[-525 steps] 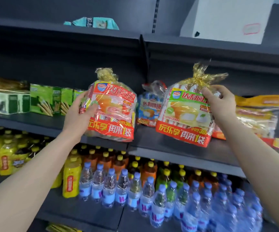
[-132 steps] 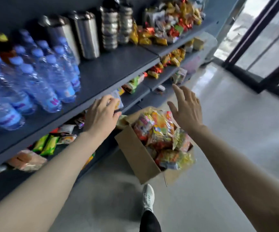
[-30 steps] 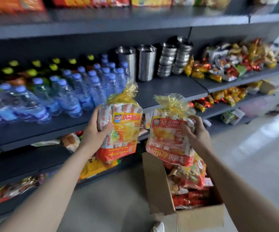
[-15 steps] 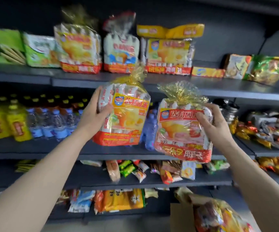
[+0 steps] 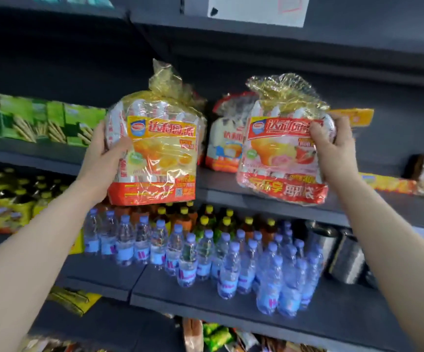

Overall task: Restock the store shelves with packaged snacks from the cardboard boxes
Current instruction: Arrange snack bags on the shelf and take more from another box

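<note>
Before the dark shelf (image 5: 261, 199), both hands were raised, each clamped on a packaged snack. Left hand (image 5: 101, 158) gripped the yellow-labelled snack bag (image 5: 157, 158) by its left edge, thumb across the front, holding it upright in front of the shelf's lip. Right hand (image 5: 333, 148) pinched the red-labelled snack bag (image 5: 279, 158) at its upper right corner, fingers curled over the label; that bag tilted a little, its bottom at the shelf edge. Between and behind the two bags stood a blue-and-white snack bag (image 5: 225, 143) already on the shelf, filling the gap at the back. Green boxes (image 5: 51, 123) lined the same shelf to the left, and a flat yellow pack (image 5: 386, 182) lay to the right, near the right wrist. Below, water bottles (image 5: 206, 257) with blue caps crowded the next shelf, with yellow-capped drink bottles (image 5: 206, 222) behind them and steel cups (image 5: 345, 255) to their right. A white paper sheet (image 5: 256, 8) hung above.
</note>
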Demonstrator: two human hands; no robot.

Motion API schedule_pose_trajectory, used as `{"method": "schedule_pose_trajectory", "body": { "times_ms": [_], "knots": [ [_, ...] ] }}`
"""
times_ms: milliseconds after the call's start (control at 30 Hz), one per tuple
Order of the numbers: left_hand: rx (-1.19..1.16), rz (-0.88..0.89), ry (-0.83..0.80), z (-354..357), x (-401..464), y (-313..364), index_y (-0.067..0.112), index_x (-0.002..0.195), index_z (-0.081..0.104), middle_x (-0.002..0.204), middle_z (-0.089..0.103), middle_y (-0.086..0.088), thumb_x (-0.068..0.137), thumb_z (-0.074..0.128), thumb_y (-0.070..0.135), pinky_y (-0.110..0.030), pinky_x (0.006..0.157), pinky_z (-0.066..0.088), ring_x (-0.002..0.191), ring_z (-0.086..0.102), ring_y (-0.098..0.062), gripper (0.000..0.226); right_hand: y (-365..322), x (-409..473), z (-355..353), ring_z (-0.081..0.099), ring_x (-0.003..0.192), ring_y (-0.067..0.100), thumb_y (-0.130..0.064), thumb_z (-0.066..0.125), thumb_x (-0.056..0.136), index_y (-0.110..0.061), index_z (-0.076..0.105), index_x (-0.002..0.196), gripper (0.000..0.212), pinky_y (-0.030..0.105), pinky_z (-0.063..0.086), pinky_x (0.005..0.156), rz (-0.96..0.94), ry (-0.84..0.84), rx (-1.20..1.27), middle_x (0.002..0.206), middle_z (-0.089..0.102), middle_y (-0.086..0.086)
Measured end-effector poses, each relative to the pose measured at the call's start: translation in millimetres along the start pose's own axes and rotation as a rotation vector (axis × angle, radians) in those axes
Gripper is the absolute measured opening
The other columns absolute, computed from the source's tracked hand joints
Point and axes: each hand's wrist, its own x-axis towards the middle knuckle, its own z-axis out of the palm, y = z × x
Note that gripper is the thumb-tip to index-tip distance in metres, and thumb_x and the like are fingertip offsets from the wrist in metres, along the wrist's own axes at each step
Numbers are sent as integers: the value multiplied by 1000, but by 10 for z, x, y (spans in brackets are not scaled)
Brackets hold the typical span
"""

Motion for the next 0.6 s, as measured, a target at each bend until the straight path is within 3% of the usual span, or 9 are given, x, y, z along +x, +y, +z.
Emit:
{"method": "schedule_pose_trajectory", "body": {
  "times_ms": [33, 100, 167, 233, 300, 400, 433, 533, 600],
  "knots": [
    [-11, -1, 18, 2, 71, -5, 47, 120, 50, 114, 67, 11, 100, 57, 23, -30, 72, 54, 91, 71, -5, 32, 48, 102, 167, 64, 94, 16, -53, 57, 94, -44, 47, 121, 31, 36, 54, 80, -2, -6, 17, 107, 61, -10],
    [-19, -8, 43, 12, 183, -24, 47, 123, 48, 112, 67, 11, 100, 56, 24, -28, 68, 54, 83, 71, -2, 33, 172, 263, 496, 55, 84, 5, -43, 56, 99, -37, 45, 128, 31, 26, 46, 71, -33, -28, 51, 104, 55, -12],
    [-21, -20, 56, 17, 281, -57, 46, 129, 44, 109, 67, 12, 100, 56, 25, -25, 62, 54, 79, 72, -2, 37, 335, 381, 815, 53, 84, -6, -36, 55, 101, -29, 45, 132, 33, 16, 42, 71, -46, -49, 70, 119, 54, -11],
    [-6, -22, 71, 29, 388, -102, 46, 130, 44, 108, 67, 12, 101, 55, 25, -23, 58, 55, 78, 72, -3, 38, 500, 508, 1114, 54, 99, -2, -36, 55, 101, -28, 45, 136, 36, 13, 45, 81, -38, -104, 81, 134, 51, -10],
    [13, -19, 80, 42, 480, -158, 46, 133, 44, 111, 68, 11, 100, 55, 27, -28, 63, 55, 81, 73, -5, 40, 634, 600, 1345, 48, 116, 5, -36, 55, 101, -28, 44, 138, 39, 27, 45, 99, -43, -138, 90, 138, 45, -11],
    [33, -19, 87, 75, 616, -250, 47, 134, 44, 113, 69, 11, 100, 55, 28, -34, 69, 54, 85, 73, -8, 40, 774, 662, 1569, 25, 115, -20, -32, 51, 104, -18, 42, 142, 41, 15, 30, 99, -106, -206, 36, 133, 37, -14],
    [30, -25, 83, 101, 652, -269, 45, 135, 44, 112, 70, 11, 100, 55, 28, -34, 69, 55, 86, 73, -9, 41, 834, 685, 1627, 23, 119, -19, -33, 50, 105, -18, 41, 143, 42, 16, 28, 101, -143, -225, 13, 133, 38, -14],
    [40, -24, 45, 165, 773, -349, 45, 133, 46, 109, 71, 13, 100, 55, 27, -35, 70, 55, 87, 73, -11, 38, 944, 735, 1719, 38, 133, 14, -41, 49, 104, -24, 40, 142, 43, 33, 34, 110, -205, -230, -72, 140, 42, -3],
    [38, -30, 17, 195, 856, -389, 48, 126, 47, 105, 72, 15, 100, 55, 26, -31, 67, 56, 87, 73, -11, 35, 999, 761, 1736, 35, 137, 23, -34, 52, 103, -18, 42, 144, 45, 18, 14, 116, -271, -157, -174, 146, 42, 10]
  ]
}}
